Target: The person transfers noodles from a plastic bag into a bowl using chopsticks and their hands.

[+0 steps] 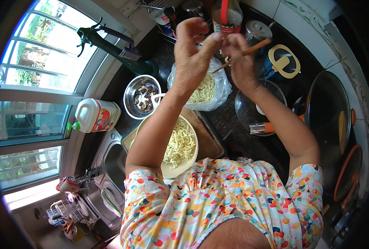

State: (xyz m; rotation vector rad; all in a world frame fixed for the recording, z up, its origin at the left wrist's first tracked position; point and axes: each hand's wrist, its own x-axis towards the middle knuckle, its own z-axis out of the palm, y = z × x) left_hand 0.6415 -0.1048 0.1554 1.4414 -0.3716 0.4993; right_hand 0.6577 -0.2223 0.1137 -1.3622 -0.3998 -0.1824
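Observation:
My right hand grips brown wooden chopsticks, whose thin ends slant down towards an open clear plastic bag. Pale noodles fill the bag beneath both hands. Close beside the right hand, my left hand is raised with its fingers curled and its thumb apart from them; I see nothing in it. Both hands are slightly blurred. Under my left forearm, a cream pan holds more loose noodles and rests partly on a wooden cutting board. The forearm hides part of the pan.
A steel bowl of dark chopped pieces stands left of the bag. Behind are a large bottle and a lidded metal pot. A glass lid and a large wok lie right. The sink is left.

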